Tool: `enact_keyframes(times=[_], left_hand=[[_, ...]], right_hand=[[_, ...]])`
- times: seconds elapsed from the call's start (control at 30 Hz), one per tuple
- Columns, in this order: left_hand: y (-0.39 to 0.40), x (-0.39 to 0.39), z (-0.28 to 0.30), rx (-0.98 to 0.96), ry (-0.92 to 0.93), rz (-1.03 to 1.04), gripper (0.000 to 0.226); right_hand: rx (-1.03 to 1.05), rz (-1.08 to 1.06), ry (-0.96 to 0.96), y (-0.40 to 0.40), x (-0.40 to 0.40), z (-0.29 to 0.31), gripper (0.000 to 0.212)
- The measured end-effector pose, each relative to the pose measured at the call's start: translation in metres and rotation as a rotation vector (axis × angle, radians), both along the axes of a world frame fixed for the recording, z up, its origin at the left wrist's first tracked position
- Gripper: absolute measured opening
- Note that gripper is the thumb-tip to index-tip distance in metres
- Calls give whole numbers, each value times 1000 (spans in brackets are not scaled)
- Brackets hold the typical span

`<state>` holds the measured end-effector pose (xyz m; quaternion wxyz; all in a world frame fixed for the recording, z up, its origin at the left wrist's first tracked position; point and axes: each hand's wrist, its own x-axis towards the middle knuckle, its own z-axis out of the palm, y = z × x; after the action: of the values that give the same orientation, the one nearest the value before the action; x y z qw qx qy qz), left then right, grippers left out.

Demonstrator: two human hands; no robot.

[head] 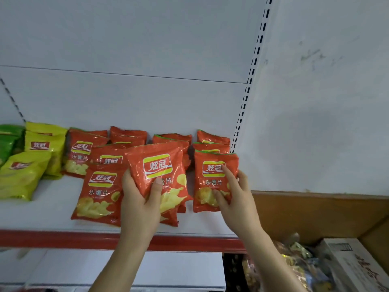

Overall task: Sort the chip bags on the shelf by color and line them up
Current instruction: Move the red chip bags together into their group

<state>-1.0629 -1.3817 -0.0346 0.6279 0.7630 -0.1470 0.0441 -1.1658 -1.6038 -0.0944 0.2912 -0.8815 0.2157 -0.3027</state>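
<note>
Several red chip bags stand in rows on the white shelf [52, 209]. My left hand [139, 199] grips one red chip bag [157, 171] by its lower left side and holds it tilted above the shelf, in front of the middle row. My right hand [233, 190] rests on the front red bag of the right row [210, 165], thumb and fingers pinching its lower right part. Another red bag [99, 194] leans at the front of the left red row. Yellow bags [21, 175] and green bags [8, 140] stand at the far left.
The shelf has a red front edge [63, 239] and a slotted upright [242, 114] at its right end. Beyond it, lower right, a wooden bin [315, 211] holds assorted snack packs and a white box [353, 264]. A lower white shelf [168, 268] lies below.
</note>
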Motion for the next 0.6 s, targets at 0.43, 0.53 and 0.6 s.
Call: enact_keyframes(times=[0.43,0.53,0.6], left_hand=[[-8,-16,-11,22,23,-164,56],[-23,-21,-13,15,21,-209,51],[-35,-24,-16,20,26,-265,53]], right_hand=[[-151,-195,73,10,3,-1,64],[97,-33,-125,36,-19,28,61],[234,163,-113,52,-27,38,70]])
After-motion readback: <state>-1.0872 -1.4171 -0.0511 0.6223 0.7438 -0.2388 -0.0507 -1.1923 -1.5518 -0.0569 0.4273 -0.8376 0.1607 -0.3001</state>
